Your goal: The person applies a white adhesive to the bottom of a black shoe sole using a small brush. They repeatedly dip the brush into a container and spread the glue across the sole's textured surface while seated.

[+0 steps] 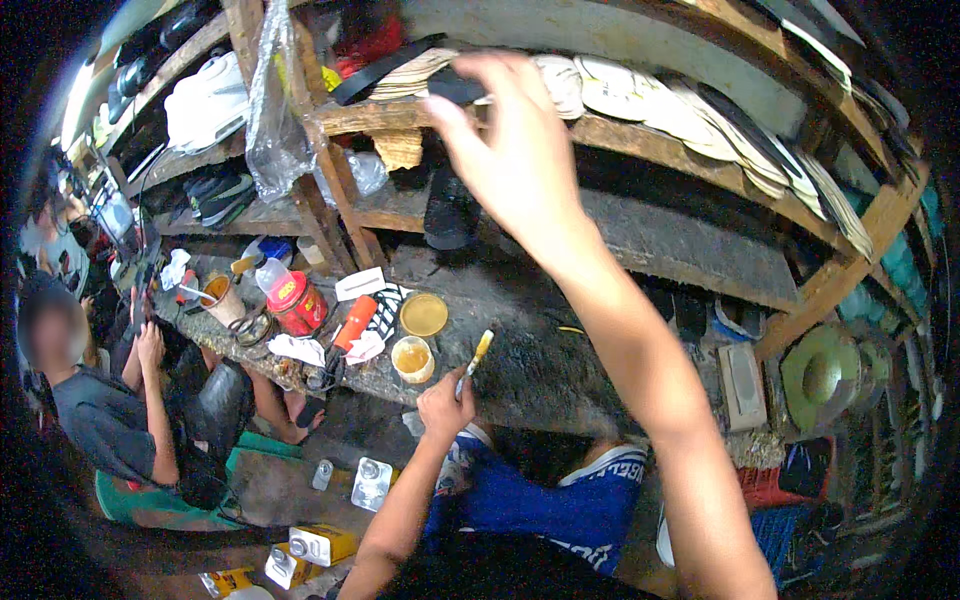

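Rough wooden shelving (365, 118) runs behind a dark, worn bench (540, 392), its upper board carrying overlapping flat cream-coloured pieces (612, 88) (too crowded to count). One crinkled clear plastic bag (280, 130) hangs over an upright post, hiding part of it, and the bare right forearm (640, 370) cuts across the view of the bench and lower shelf. One co-worker in a dark shirt (110, 420) sits at the left.

On the bench stand one red jar (297, 305), one orange bottle-like object (357, 322) lying slantwise and one cup with brown stains (222, 298); crumpled white paper (298, 350) lies near them. Four yellow-and-silver metal tins (322, 545) are on the floor, with one small clear bottle (322, 474) near them.

The left hand (445, 405) closes round one slim paintbrush with yellowed bristles (477, 355), held tip up just right of one white tub of amber paste (412, 360); one round tan lid (424, 315) lies behind the tub. The right hand (505, 135), blurred, is raised to the upper shelf, thumb and fingers apart beside one flat black piece (458, 90); whether it grips that piece, I cannot tell
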The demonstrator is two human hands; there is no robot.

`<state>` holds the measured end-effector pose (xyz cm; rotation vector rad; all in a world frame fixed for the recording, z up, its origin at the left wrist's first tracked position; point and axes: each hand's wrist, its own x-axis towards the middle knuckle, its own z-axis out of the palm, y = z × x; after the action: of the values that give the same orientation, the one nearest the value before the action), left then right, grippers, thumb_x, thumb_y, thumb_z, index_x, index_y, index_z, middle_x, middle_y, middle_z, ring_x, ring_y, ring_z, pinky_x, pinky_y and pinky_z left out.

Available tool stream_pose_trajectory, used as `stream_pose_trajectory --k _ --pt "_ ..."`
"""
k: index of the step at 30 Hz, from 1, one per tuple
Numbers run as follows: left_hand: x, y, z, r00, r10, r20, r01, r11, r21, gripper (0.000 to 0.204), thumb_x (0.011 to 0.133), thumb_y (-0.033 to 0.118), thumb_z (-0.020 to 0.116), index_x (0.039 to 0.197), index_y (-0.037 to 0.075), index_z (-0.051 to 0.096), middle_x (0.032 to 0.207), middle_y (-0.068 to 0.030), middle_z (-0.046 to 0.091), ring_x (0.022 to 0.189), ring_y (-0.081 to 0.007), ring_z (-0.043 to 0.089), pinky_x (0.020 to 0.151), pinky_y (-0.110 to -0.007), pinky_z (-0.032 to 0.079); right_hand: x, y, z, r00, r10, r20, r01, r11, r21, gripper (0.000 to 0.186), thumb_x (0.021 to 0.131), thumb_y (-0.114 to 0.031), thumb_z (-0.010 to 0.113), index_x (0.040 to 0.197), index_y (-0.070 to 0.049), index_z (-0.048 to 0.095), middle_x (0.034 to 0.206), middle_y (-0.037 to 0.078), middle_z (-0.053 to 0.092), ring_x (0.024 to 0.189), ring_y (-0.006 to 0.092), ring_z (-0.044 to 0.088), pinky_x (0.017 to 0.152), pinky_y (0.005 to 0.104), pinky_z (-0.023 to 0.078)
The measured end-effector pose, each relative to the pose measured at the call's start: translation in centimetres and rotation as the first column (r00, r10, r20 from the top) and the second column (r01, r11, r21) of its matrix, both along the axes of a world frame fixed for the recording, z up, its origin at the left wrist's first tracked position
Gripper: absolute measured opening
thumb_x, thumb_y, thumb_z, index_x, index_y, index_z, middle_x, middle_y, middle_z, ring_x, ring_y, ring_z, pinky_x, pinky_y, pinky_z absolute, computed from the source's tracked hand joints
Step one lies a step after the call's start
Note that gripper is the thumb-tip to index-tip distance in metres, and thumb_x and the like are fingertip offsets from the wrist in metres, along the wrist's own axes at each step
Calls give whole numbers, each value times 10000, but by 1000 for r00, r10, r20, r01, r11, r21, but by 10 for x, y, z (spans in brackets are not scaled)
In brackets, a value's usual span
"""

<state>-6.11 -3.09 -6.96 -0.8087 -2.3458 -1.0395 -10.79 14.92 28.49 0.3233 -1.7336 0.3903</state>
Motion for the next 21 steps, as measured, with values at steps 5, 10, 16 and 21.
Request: stream_pose_trajectory --k 5,10,16,21 --pt "-2 2 -3 999 -15 -28 16 998 55 197 891 185 664 1062 94 699 718 -129 689 603 -322 678 573 -433 524 -72 -14 42 543 -638 546 610 747 265 890 831 -674 662 1464 -73 488 1404 274 552 1364 428 484 1099 505 415" --pt "-3 3 -5 997 -6 -72 11 998 57 158 894 177 658 1028 97 685 722 -121 684 589 -332 662 549 -431 507 -89 3 47 560 -537 631 524 819 232 768 854 -640 657 1336 -44 608 1293 256 639 1276 397 578 1050 486 473" --pt "-4 2 -6 996 3 -84 2 998 55 174 878 183 668 1035 112 695 691 -95 675 581 -296 670 556 -410 515 -45 51 85 758 -103 644 345 901 -263 867 935 -542 633 1576 -63 300 1466 205 529 1249 438 591 1086 558 428" --pt "-2 1 -7 997 7 -82 -3 999 49 177 853 164 691 1019 105 705 672 -93 650 570 -301 657 549 -412 514 69 66 33 963 -125 239 151 984 -91 632 869 -361 720 1378 -12 585 1357 288 576 1263 386 587 1098 431 434"
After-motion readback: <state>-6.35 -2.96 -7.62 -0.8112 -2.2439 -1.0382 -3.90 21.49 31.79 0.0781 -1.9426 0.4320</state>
